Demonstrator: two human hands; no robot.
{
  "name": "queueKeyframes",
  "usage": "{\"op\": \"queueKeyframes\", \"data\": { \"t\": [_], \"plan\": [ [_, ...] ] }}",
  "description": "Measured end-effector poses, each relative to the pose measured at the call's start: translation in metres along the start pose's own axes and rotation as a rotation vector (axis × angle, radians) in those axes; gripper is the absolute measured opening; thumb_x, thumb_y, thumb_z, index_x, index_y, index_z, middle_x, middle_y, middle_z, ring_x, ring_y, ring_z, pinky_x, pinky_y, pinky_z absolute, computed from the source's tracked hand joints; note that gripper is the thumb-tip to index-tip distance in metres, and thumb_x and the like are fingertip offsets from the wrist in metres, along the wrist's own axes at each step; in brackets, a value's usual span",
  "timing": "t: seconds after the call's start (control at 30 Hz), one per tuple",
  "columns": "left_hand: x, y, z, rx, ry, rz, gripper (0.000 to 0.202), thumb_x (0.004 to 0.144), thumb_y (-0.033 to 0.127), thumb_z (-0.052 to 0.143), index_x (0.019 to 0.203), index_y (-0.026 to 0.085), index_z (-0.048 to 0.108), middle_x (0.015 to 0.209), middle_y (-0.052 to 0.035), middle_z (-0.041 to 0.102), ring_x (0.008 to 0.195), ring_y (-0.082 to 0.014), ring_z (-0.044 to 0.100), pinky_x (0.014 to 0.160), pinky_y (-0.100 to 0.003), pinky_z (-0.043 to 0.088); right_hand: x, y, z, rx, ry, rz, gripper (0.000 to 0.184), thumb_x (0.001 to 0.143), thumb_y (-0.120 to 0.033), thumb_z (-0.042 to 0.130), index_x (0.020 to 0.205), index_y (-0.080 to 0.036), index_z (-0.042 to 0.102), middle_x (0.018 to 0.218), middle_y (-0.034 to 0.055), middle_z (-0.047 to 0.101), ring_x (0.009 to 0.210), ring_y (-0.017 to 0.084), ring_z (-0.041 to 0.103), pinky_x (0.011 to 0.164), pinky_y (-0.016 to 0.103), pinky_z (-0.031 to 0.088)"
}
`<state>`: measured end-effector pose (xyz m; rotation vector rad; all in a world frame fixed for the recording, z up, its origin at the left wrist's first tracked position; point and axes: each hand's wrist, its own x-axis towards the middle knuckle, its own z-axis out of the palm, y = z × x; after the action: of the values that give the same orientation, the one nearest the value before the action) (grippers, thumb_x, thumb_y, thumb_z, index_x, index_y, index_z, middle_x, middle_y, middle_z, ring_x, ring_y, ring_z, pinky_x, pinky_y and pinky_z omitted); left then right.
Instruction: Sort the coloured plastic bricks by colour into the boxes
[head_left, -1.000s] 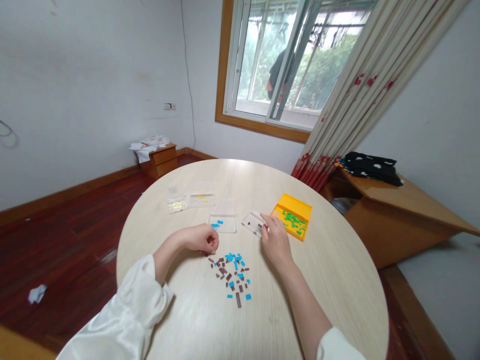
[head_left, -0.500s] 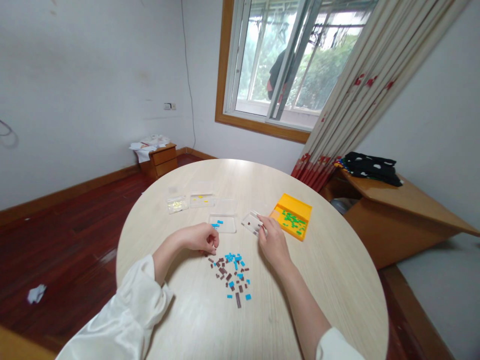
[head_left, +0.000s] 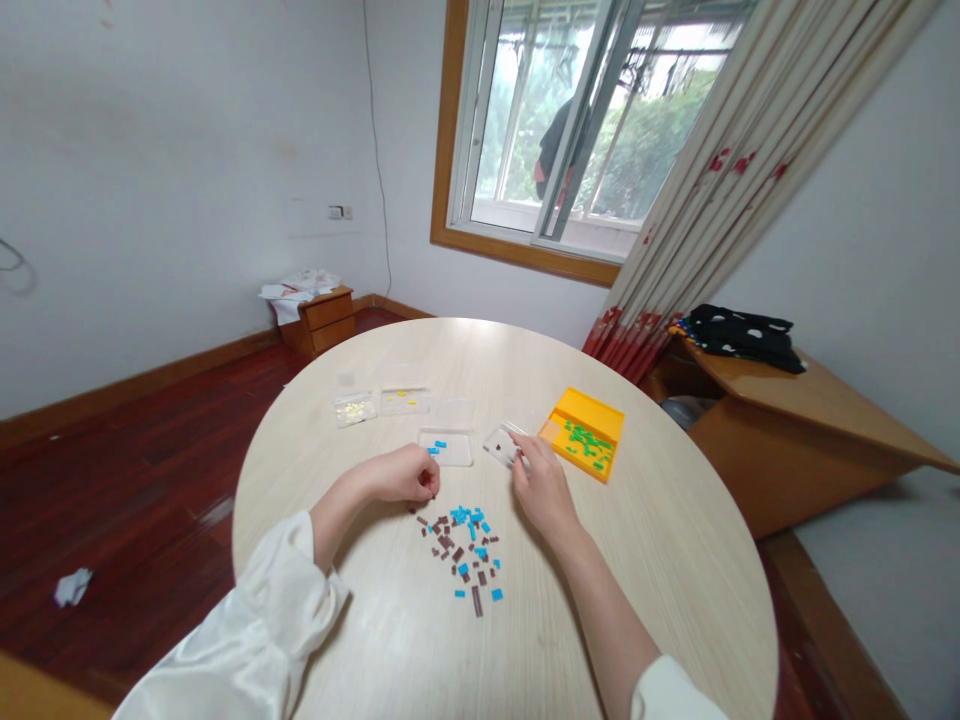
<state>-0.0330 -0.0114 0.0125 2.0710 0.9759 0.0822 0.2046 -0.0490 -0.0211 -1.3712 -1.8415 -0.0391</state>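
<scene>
My left hand (head_left: 412,474) is closed in a pinch just left of the pile, with a small dark brown brick at its fingertips, mostly hidden. Loose brown bricks (head_left: 458,553) and blue bricks (head_left: 471,515) lie mixed on the table below and between my hands. My right hand (head_left: 541,482) reaches over a small clear plastic box (head_left: 495,438) that has a dark brown piece in it. Its fingers are bent together at the box's right side, and what they grip is hidden. Beyond my left hand, a clear tray (head_left: 459,450) contains a few blue bricks.
At right, an open yellow case (head_left: 611,425) holds green bricks (head_left: 589,445). Farther left stand a clear box with yellow pieces (head_left: 405,397) and another with pale yellow pieces (head_left: 354,409). All rest on a round wooden table (head_left: 390,640).
My right hand has shifted slightly left and farther over the clear box. The left fingers have drawn up a little, away from the table, with the brown brick.
</scene>
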Motion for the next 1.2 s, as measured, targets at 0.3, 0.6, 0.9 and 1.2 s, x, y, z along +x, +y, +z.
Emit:
{"op": "queueKeyframes", "data": {
  "t": [0.3,0.6,0.9,1.2],
  "plan": [
    [0.004,-0.008,0.004,0.027,0.096,0.105,0.016,0.060,0.011,0.047,0.060,0.013,0.062,0.053,0.0017,0.053,0.050,-0.0088,0.044,0.049,-0.019,0.033,0.000,-0.006,0.000,0.002,-0.005,-0.012,0.039,0.081,-0.010,0.039,0.115,-0.018,0.057,0.104,0.0107,0.063,0.101,0.022,0.056,0.090,0.043,0.047],
    [0.008,0.005,0.007,-0.303,0.230,0.116,0.013,0.063,0.014,0.053,0.066,0.011,0.065,0.056,0.0000,0.058,0.052,-0.0090,0.049,0.052,-0.020,0.037,0.001,-0.029,-0.002,0.189,-0.035,-0.076,0.025,0.084,-0.015,0.045,0.101,-0.017,0.063,0.091,0.0091,0.067,0.085,0.019,0.062,0.075,0.033,0.053],
    [0.022,0.014,0.017,-0.875,0.362,0.078,0.020,0.056,0.026,0.071,0.065,0.010,0.062,0.047,0.0025,0.053,0.041,-0.0068,0.046,0.045,-0.021,0.037,-0.005,-0.048,0.008,0.363,-0.105,-0.109,0.023,0.082,-0.021,0.056,0.104,-0.019,0.063,0.086,0.0065,0.068,0.071,0.015,0.062,0.069,0.031,0.054],
    [0.026,0.018,0.025,-1.025,0.295,0.074,0.028,0.051,0.028,0.080,0.064,0.009,0.065,0.047,0.0006,0.056,0.044,-0.0069,0.047,0.046,-0.021,0.039,-0.006,-0.047,0.012,0.344,-0.049,-0.041,0.016,0.082,-0.023,0.056,0.095,-0.019,0.065,0.081,0.0053,0.068,0.070,0.015,0.063,0.065,0.028,0.054]
  ]
}}
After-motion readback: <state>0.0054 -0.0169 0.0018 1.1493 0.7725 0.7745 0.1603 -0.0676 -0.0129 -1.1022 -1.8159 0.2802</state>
